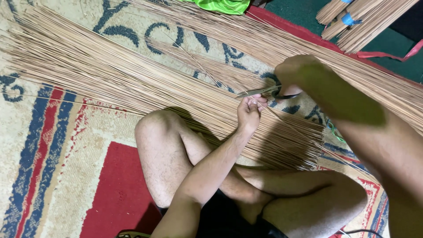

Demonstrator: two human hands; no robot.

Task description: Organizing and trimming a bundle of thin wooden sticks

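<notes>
Scissors [264, 91] sit in your right hand [294, 72], up near the middle of the view, blades pointing left and slightly parted over the sticks [132, 83]. Your right grip is closed around the dark handles, fingers through or about the loops; which exactly, you cannot tell, since the hand hides them. Your left hand [250, 112] lies just below the blades, its fingertips [255, 102] pressed together, pinching what looks like one or a few thin sticks, held up to the blades' edge. Whether the blades touch the stick is too fine to tell. The sticks themselves are long, thin and tan, spread in a broad sheaf that runs from the upper left down to the right, across a rug [66, 145] patterned in cream, blue and red. The sheaf's cut ends lie just above your right knee [339, 194], and your left knee [158, 128] touches its lower edge. You sit cross-legged on the rug. At the top right, on a green floor [387, 44], lie bundles [365, 17] of like sticks, one tied with a blue band. A bright green cloth [224, 5] shows at the top edge, touching the rug's far side.
</notes>
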